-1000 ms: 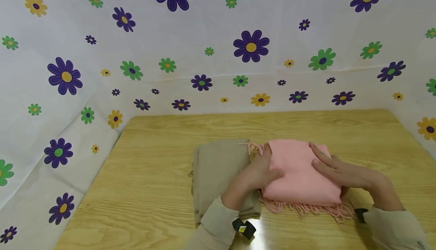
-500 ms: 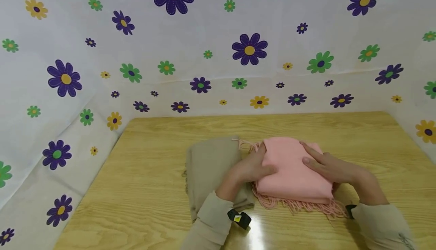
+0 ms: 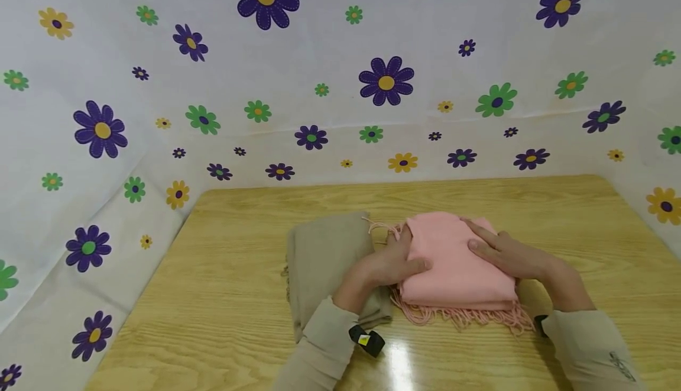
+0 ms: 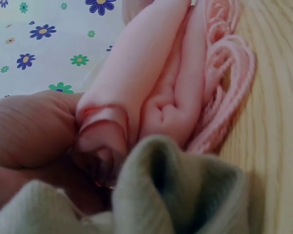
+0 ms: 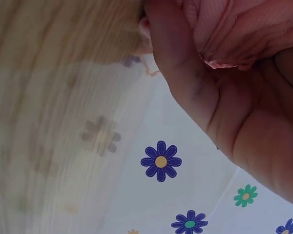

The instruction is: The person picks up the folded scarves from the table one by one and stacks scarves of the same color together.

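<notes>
A folded pink fringed scarf lies on the wooden table between the two hands. My left hand grips its left side, thumb on top; in the left wrist view the folded layers of the pink scarf show beside the thumb. On the opposite side my right hand holds it with thumb and forefinger over the top, the other fingers curving round its edge in the right wrist view. A folded khaki scarf lies directly to the left, partly behind my left wrist.
Pink tassels hang along the near edge, and a few strands reach toward the khaki scarf at the back. The wooden table ends at a white flower-printed cloth behind and at the sides. Black straps sit at both wrists.
Both hands have shifted the pink scarf a little to the left. The khaki scarf has slid left too and turned slightly. The head view has also moved a little.
</notes>
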Action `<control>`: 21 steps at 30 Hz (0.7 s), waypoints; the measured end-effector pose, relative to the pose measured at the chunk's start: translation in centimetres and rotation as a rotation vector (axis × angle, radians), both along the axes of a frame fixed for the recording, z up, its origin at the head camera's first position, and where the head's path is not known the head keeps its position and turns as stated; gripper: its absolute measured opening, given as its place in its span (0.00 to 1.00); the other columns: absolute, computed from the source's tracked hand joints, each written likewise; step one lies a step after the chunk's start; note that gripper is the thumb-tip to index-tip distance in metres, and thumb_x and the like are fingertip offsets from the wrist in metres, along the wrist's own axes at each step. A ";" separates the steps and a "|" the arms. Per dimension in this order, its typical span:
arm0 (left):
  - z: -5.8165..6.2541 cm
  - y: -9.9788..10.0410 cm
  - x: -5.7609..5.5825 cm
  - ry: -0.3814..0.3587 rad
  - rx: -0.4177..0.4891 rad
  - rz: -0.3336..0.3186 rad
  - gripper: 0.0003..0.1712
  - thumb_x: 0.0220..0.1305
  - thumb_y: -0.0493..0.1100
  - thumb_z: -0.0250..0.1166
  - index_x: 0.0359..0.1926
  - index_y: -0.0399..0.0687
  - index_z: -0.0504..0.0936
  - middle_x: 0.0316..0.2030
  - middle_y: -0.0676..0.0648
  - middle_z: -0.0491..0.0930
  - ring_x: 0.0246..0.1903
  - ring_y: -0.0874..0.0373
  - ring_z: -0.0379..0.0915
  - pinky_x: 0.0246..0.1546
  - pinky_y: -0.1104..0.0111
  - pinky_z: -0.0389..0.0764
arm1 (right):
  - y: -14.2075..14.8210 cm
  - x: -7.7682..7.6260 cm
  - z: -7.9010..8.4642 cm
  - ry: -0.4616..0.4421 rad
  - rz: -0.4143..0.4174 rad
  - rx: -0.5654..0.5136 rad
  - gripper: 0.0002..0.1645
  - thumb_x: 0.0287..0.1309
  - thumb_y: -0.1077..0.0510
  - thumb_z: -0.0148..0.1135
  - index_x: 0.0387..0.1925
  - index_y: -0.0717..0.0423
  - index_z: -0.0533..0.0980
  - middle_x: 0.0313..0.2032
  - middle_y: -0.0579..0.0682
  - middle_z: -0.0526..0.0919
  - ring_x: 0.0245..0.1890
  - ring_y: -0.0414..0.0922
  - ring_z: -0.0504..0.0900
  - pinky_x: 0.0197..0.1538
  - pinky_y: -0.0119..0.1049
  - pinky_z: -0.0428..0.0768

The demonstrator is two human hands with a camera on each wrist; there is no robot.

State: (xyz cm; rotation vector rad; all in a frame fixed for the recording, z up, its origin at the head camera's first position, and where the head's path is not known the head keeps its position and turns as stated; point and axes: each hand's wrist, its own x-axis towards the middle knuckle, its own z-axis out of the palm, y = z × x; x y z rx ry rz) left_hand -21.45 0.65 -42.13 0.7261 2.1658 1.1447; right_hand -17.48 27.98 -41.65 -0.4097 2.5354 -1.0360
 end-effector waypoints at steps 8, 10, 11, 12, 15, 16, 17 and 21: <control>-0.7 -0.4 -0.8 -0.017 0.042 -0.057 0.55 0.72 0.53 0.57 0.78 0.47 0.25 0.76 0.39 0.19 0.72 0.44 0.06 0.74 0.51 0.34 | -0.2 -0.3 0.0 0.023 -0.018 0.014 0.40 0.77 0.42 0.39 0.79 0.54 0.42 0.73 0.77 0.43 0.69 0.79 0.41 0.61 0.77 0.50; -0.9 -0.5 -1.1 -0.011 0.036 -0.065 0.54 0.72 0.53 0.57 0.78 0.49 0.25 0.76 0.39 0.19 0.72 0.43 0.06 0.73 0.50 0.30 | -0.3 -0.4 -0.1 0.034 -0.023 0.029 0.41 0.77 0.42 0.39 0.79 0.56 0.40 0.70 0.81 0.44 0.69 0.79 0.44 0.61 0.76 0.52; -0.9 -0.5 -1.2 -0.005 0.035 -0.069 0.54 0.72 0.53 0.57 0.78 0.50 0.26 0.76 0.40 0.20 0.72 0.43 0.06 0.73 0.50 0.30 | -0.3 -0.4 -0.1 0.043 -0.023 0.040 0.42 0.77 0.42 0.39 0.78 0.58 0.39 0.69 0.83 0.44 0.68 0.79 0.46 0.61 0.75 0.54; -0.9 -0.5 -1.3 -0.003 0.034 -0.071 0.55 0.72 0.54 0.57 0.78 0.50 0.26 0.76 0.40 0.21 0.72 0.43 0.07 0.73 0.50 0.30 | -0.3 -0.5 -0.2 0.048 -0.025 0.049 0.43 0.77 0.41 0.39 0.78 0.58 0.38 0.67 0.85 0.45 0.67 0.80 0.47 0.60 0.75 0.55; -0.8 -0.7 -1.7 -0.008 0.033 -0.075 0.55 0.72 0.54 0.58 0.78 0.49 0.26 0.77 0.40 0.23 0.73 0.44 0.09 0.73 0.52 0.31 | -0.5 -0.7 -0.2 0.048 -0.033 0.066 0.44 0.77 0.40 0.38 0.78 0.59 0.37 0.65 0.87 0.45 0.66 0.81 0.48 0.58 0.76 0.57; -0.7 -0.7 -1.8 -0.008 0.037 -0.077 0.55 0.72 0.53 0.58 0.78 0.48 0.27 0.77 0.40 0.24 0.73 0.45 0.10 0.73 0.53 0.32 | -0.6 -0.8 -0.2 0.046 -0.037 0.068 0.44 0.77 0.39 0.38 0.78 0.58 0.38 0.65 0.87 0.45 0.66 0.81 0.48 0.58 0.76 0.56; -0.6 -0.8 -1.9 -0.006 0.040 -0.078 0.54 0.72 0.53 0.58 0.78 0.48 0.27 0.77 0.41 0.26 0.74 0.46 0.11 0.74 0.54 0.33 | -0.6 -0.9 -0.2 0.052 -0.036 0.070 0.44 0.77 0.40 0.38 0.78 0.59 0.39 0.65 0.87 0.46 0.65 0.81 0.48 0.58 0.76 0.57; -0.5 -0.9 -2.4 -0.007 0.049 -0.072 0.53 0.71 0.51 0.59 0.79 0.47 0.30 0.78 0.41 0.29 0.75 0.48 0.14 0.74 0.58 0.36 | -0.8 -1.3 -0.2 0.063 -0.036 0.059 0.42 0.77 0.40 0.39 0.78 0.58 0.42 0.67 0.85 0.47 0.66 0.80 0.49 0.60 0.75 0.56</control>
